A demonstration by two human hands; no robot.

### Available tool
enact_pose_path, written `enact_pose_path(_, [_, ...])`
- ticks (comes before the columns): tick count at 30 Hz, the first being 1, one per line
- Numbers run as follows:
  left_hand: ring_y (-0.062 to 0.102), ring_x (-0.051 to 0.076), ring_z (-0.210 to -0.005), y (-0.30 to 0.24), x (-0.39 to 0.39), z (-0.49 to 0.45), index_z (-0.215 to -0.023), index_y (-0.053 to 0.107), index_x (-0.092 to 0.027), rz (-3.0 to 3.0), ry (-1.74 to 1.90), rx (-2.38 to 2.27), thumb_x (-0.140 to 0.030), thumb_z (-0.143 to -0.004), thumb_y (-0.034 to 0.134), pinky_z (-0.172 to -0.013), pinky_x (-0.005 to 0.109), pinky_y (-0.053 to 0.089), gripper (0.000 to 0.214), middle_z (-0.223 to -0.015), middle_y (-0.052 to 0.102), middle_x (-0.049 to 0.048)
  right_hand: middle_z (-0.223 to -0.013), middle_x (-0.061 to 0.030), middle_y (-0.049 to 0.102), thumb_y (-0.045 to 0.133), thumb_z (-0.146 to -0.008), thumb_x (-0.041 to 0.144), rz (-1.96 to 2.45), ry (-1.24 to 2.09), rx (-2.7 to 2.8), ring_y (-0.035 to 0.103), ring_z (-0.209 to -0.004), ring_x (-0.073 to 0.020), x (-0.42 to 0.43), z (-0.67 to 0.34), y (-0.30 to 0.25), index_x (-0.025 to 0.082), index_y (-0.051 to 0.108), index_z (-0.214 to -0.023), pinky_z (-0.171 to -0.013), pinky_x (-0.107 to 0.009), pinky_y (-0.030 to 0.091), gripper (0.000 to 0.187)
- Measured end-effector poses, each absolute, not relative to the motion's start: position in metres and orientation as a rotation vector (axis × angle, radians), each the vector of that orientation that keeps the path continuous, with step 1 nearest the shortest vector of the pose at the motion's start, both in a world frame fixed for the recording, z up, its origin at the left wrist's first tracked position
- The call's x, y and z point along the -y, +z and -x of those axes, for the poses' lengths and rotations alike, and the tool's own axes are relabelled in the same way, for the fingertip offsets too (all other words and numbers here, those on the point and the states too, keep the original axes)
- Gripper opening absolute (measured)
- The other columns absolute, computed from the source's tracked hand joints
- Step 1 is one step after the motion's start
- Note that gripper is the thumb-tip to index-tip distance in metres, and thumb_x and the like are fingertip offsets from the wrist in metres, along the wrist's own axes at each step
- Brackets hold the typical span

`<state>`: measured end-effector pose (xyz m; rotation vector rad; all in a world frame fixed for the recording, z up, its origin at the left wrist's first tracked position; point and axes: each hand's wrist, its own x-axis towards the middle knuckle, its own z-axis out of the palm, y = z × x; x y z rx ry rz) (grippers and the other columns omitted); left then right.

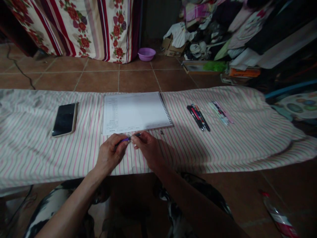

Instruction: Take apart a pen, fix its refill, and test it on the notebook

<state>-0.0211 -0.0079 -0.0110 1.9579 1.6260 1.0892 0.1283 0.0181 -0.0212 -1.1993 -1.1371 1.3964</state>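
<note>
Between my two hands lies a slim purple and black pen (125, 140), held level just in front of the notebook. My left hand (110, 152) is closed around its purple end. At the black end, my right hand (148, 145) pinches it with thumb and fingers. Behind them a spiral-bound notebook (141, 110) lies open at a mostly blank white page, its coil on the right. A small dark piece (161, 132), too small to name, sits on the cloth right of my right hand.
A striped cloth (237, 145) covers the low table. At the left lies a phone (64, 119). To the right are a bunch of pens (198, 117) and a few pastel pens (220, 112). A bottle (279, 215) lies on the floor, and a purple basin (146, 54) stands beyond.
</note>
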Motion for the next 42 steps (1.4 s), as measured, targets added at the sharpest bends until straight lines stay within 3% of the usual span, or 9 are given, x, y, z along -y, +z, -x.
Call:
enact_pose_path(11, [0.066,0.018,-0.084,-0.015,0.008,0.019,-0.092,0.067,-0.022,-1.854,1.130,-1.587,-0.029,-0.087,0.056,-0.078,0.031,0.053,0.013,-0.088,0.070,0.0027,-0.070,0.0010,0.067,0.067,-0.073,0.041,1.239,1.377,1.175,0.063,-0.061,-0.0131,-0.017,-0.128,-0.018,0.021,0.063,-0.076,-0.058,-0.025,0.052,0.020])
enact_pose_path(17, [0.066,0.018,-0.084,-0.021,0.008,0.019,-0.092,0.068,-0.021,-1.696,1.148,-1.591,-0.032,-0.085,0.059,-0.078,0.032,0.053,0.015,-0.089,0.071,0.0034,-0.080,-0.0004,0.069,0.068,-0.071,0.036,1.189,1.485,1.034,0.066,-0.069,-0.0137,-0.017,-0.126,-0.017,0.021,0.063,-0.094,-0.059,-0.024,0.054,0.028])
enact_pose_path(21, [0.067,0.018,-0.081,-0.026,0.008,0.020,-0.093,0.068,-0.021,-1.581,1.175,-1.582,-0.034,-0.084,0.061,-0.077,0.032,0.053,0.017,-0.088,0.071,0.0034,-0.084,-0.0010,0.069,0.067,-0.072,0.034,1.153,1.516,0.963,0.067,-0.076,-0.0136,-0.019,-0.126,-0.020,0.021,0.064,-0.095,-0.059,-0.022,0.054,0.027])
enact_pose_path(30, [0.066,0.018,-0.082,-0.023,0.008,0.020,-0.091,0.068,-0.021,-1.589,1.146,-1.590,-0.035,-0.084,0.061,-0.078,0.032,0.052,0.017,-0.088,0.071,0.0035,-0.080,0.0000,0.070,0.066,-0.071,0.029,1.174,1.491,0.981,0.063,-0.068,-0.0114,-0.018,-0.126,-0.016,0.021,0.069,-0.098,-0.060,-0.022,0.052,0.028])
enact_pose_path(42, [0.064,0.017,-0.081,-0.026,0.009,0.022,-0.093,0.068,-0.022,-1.640,1.115,-1.598,-0.035,-0.085,0.060,-0.077,0.031,0.049,0.018,-0.086,0.069,0.0022,-0.071,0.0012,0.066,0.066,-0.072,0.033,1.190,1.447,1.055,0.057,-0.060,-0.0098,-0.019,-0.127,-0.019,0.019,0.066,-0.076,-0.058,-0.023,0.047,0.014])
